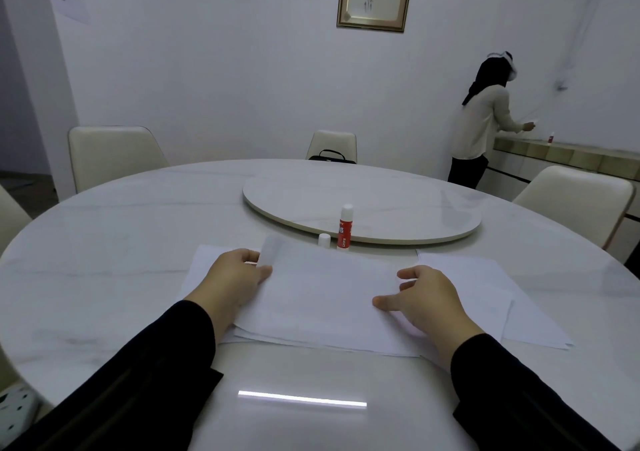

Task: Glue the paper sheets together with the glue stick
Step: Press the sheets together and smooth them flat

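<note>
On the white table (104, 243), the left hand (235, 277) is pinching the top sheet's (322, 288) corner while the right hand (422, 298), fingers loosely spread, is pressing it flat. Joining seems underway. Beyond the sheets, the uncapped glue stick (345, 227) is standing beside its cap (324, 240); smoothing probably follows.

left hand (239, 274) pinching top paper sheet (322, 291) corner | right hand (426, 298) pressing sheet | glue stick (345, 227) standing uncapped, cap (324, 240) beside
</note>
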`<act>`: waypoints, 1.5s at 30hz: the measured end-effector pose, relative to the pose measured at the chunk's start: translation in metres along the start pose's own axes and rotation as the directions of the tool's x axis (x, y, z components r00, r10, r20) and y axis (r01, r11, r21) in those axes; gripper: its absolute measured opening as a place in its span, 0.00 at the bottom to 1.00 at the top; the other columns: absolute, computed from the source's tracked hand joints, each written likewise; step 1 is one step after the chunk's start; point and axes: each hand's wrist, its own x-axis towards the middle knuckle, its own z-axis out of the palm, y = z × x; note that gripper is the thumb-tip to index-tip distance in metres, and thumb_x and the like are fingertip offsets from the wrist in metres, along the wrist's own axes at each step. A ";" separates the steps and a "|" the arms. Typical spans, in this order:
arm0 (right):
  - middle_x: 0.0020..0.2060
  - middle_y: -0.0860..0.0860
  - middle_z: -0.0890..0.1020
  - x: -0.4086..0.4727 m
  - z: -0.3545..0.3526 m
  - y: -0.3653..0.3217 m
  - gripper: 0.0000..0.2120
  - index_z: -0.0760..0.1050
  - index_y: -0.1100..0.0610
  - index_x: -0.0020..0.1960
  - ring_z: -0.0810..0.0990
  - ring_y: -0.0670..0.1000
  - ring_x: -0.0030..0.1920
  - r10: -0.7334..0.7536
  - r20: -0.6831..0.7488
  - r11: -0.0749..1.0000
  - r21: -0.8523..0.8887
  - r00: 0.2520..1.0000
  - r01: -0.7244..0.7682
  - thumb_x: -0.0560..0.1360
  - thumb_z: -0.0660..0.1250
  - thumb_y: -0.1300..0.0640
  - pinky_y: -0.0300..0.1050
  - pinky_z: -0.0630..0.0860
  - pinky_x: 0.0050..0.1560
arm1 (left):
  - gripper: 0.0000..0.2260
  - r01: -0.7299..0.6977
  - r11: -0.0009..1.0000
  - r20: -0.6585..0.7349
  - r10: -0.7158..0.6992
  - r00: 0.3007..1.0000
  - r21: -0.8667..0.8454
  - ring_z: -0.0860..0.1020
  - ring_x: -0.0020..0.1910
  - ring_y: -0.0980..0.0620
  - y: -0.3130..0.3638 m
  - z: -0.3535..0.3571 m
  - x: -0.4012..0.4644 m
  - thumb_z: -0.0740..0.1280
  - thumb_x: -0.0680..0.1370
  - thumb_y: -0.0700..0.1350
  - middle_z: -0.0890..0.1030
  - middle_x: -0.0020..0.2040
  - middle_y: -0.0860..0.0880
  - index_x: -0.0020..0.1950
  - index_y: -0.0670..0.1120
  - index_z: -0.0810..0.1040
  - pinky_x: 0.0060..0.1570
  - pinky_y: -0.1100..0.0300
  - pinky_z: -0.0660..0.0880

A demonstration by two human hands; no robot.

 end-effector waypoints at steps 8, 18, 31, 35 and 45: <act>0.32 0.49 0.79 0.004 -0.001 0.003 0.06 0.78 0.56 0.37 0.75 0.51 0.32 -0.003 -0.088 0.989 0.145 0.996 0.016 0.72 0.71 0.55 0.41 0.69 0.35 | 0.07 0.044 0.981 0.050 -0.035 0.998 -0.190 0.80 0.43 0.41 0.000 -0.001 -0.001 0.64 0.76 0.32 0.81 0.49 0.37 0.54 0.36 0.76 0.46 0.48 0.78; 0.36 0.50 0.81 0.005 0.000 0.004 0.05 0.79 0.57 0.38 0.78 0.54 0.39 0.003 -0.098 0.992 0.122 0.995 0.009 0.72 0.71 0.56 0.49 0.78 0.45 | 0.06 0.003 0.998 0.012 -0.002 1.000 -0.062 0.81 0.49 0.38 -0.001 0.000 -0.002 0.67 0.74 0.33 0.83 0.49 0.40 0.47 0.43 0.77 0.53 0.39 0.77; 0.44 0.50 0.81 0.007 0.002 0.008 0.02 0.78 0.54 0.41 0.79 0.54 0.48 -0.002 -0.120 0.995 0.103 0.993 0.014 0.72 0.71 0.58 0.53 0.78 0.54 | 0.09 -0.049 0.996 -0.004 0.050 0.999 0.080 0.82 0.44 0.45 -0.003 0.001 -0.002 0.69 0.73 0.34 0.83 0.46 0.45 0.52 0.43 0.78 0.40 0.57 0.77; 0.46 0.51 0.81 0.008 0.003 0.009 0.04 0.80 0.57 0.46 0.79 0.55 0.50 0.001 -0.114 0.996 0.090 0.993 0.009 0.72 0.71 0.58 0.54 0.78 0.55 | 0.09 -0.055 0.995 -0.006 0.056 0.998 0.084 0.81 0.41 0.47 -0.003 0.001 -0.002 0.69 0.73 0.34 0.82 0.45 0.46 0.51 0.44 0.77 0.34 0.60 0.74; 0.43 0.52 0.83 0.008 0.001 0.007 0.02 0.79 0.55 0.40 0.81 0.57 0.47 0.032 -0.096 0.986 0.169 0.995 -0.016 0.72 0.71 0.59 0.55 0.79 0.53 | 0.04 -0.028 0.999 -0.013 0.028 1.000 -0.025 0.82 0.47 0.42 -0.004 -0.001 0.000 0.67 0.76 0.36 0.83 0.48 0.42 0.47 0.43 0.78 0.41 0.55 0.78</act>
